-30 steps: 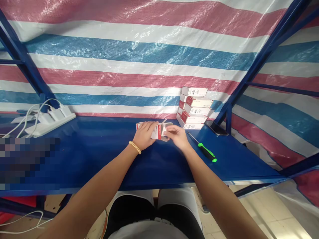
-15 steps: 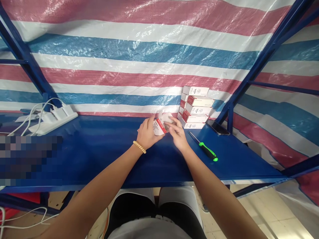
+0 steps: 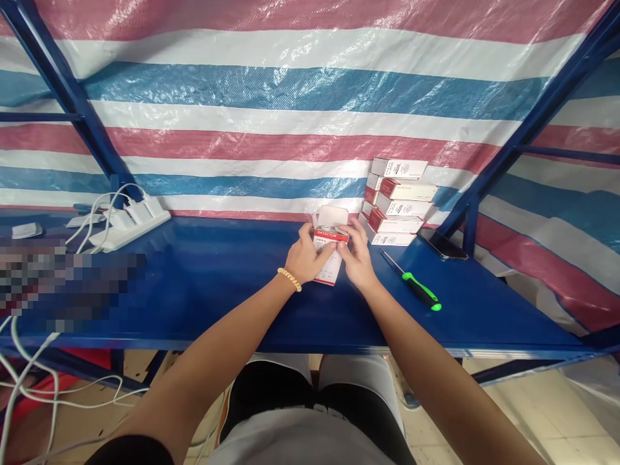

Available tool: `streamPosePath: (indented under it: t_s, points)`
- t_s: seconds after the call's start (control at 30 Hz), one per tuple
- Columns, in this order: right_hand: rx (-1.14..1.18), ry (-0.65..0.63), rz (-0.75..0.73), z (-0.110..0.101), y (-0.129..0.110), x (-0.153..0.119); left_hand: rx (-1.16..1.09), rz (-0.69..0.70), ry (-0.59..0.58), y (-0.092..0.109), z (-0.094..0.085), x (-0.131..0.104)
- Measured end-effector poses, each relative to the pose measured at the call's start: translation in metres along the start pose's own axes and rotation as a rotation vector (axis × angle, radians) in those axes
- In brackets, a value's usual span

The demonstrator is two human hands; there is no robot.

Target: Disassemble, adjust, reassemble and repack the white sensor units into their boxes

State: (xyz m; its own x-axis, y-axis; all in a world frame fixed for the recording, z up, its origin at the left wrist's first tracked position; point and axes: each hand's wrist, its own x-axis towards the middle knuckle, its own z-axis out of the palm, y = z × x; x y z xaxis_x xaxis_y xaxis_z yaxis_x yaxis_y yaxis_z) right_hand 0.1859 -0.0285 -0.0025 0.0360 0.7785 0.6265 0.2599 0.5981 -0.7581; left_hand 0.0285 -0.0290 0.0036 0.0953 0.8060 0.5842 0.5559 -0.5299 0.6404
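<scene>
A small white and red box (image 3: 330,261) marked "DETECTOR" is held upright between both hands over the blue table (image 3: 217,278), its top flap raised at the back. My left hand (image 3: 306,255), with a beaded bracelet at the wrist, grips the box's left side, thumb across the front. My right hand (image 3: 357,255) holds the upper right side, its fingers at the open top. What lies inside the box cannot be made out.
Stacked white and red boxes (image 3: 400,208) stand at the back right. A green and black screwdriver (image 3: 421,289) lies in front of them, with a dark phone (image 3: 443,245) beside. A white power strip (image 3: 130,226) with cables sits at the left.
The box has been turned more upright, so its long front face now shows, and its flap stands up. Both hands have shifted their hold. The whole view has moved slightly left.
</scene>
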Motion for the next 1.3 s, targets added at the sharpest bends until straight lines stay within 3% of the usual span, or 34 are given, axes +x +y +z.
streamPosePath:
  t_s: [0.07, 0.27, 0.47, 0.6, 0.73, 0.97, 1.1, 1.3]
  points:
    - [0.018, 0.035, 0.046, -0.001, 0.0, 0.002, -0.038, 0.028, -0.029, -0.004, -0.001, 0.001]
    - [0.431, -0.096, 0.198, -0.001, -0.001, 0.006, -0.098, 0.134, -0.115, -0.011, -0.012, 0.007]
    - [0.504, -0.068, 0.222, -0.005, -0.003, 0.007, -0.268, 0.138, -0.174, -0.011, -0.017, 0.012]
    - [0.458, -0.073, 0.192, -0.007, -0.002, 0.009, -0.434, 0.12, -0.091, -0.007, -0.013, 0.012]
    - [0.465, -0.097, 0.197, -0.008, -0.005, 0.008, -0.448, 0.125, 0.015, 0.001, -0.016, 0.013]
    - [0.53, -0.178, 0.251, -0.012, -0.011, 0.006, -0.496, 0.089, 0.068, 0.016, -0.029, 0.014]
    - [0.552, -0.216, 0.282, -0.013, -0.012, 0.007, -0.536, 0.03, 0.092, 0.018, -0.027, 0.014]
    - [0.618, -0.175, 0.337, -0.014, -0.013, 0.005, -0.623, -0.033, 0.105, 0.011, -0.021, 0.014]
